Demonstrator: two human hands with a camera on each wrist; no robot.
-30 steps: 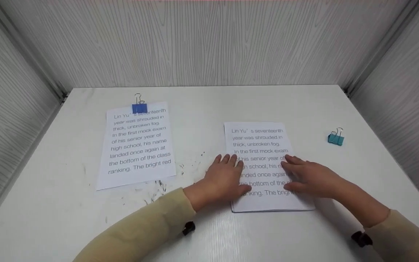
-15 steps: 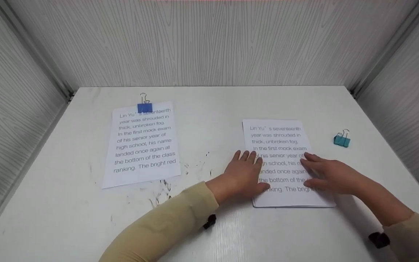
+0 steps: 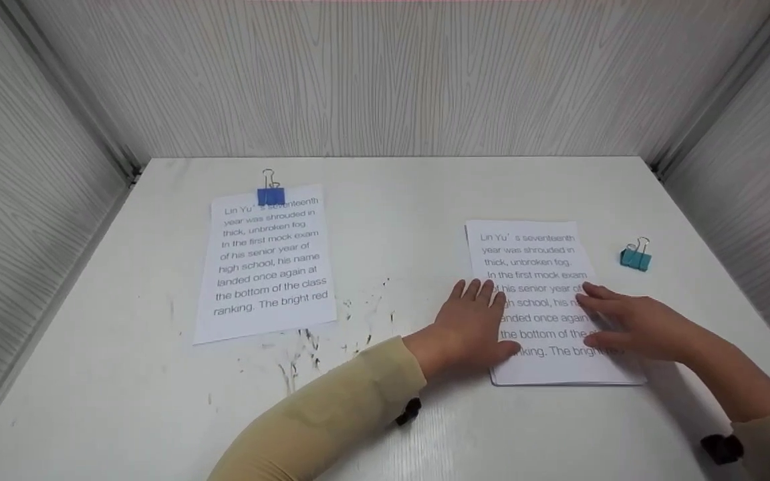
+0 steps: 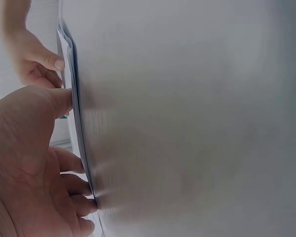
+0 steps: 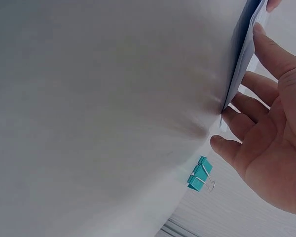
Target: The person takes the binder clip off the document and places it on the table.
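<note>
A stack of printed paper sheets lies on the white table, its edges slightly uneven at the bottom. My left hand rests along its left side, fingers spread and thumb over the lower corner area. Across from it, my right hand touches the right side with extended fingers. In the left wrist view, the left fingertips meet the stack's thin edge. The right wrist view has the right thumb and fingers at the opposite edge. Right of the stack sits a teal binder clip.
On the left lies another sheaf of printed sheets, with a blue binder clip at its top. Dark scuff marks show on the table between the papers. Wood-patterned panels wall in the back and sides.
Both hands and the paper stack between them have shifted right across the table, nearer the teal binder clip. The head view has also shifted slightly. The clipped sheaf stays in place.
</note>
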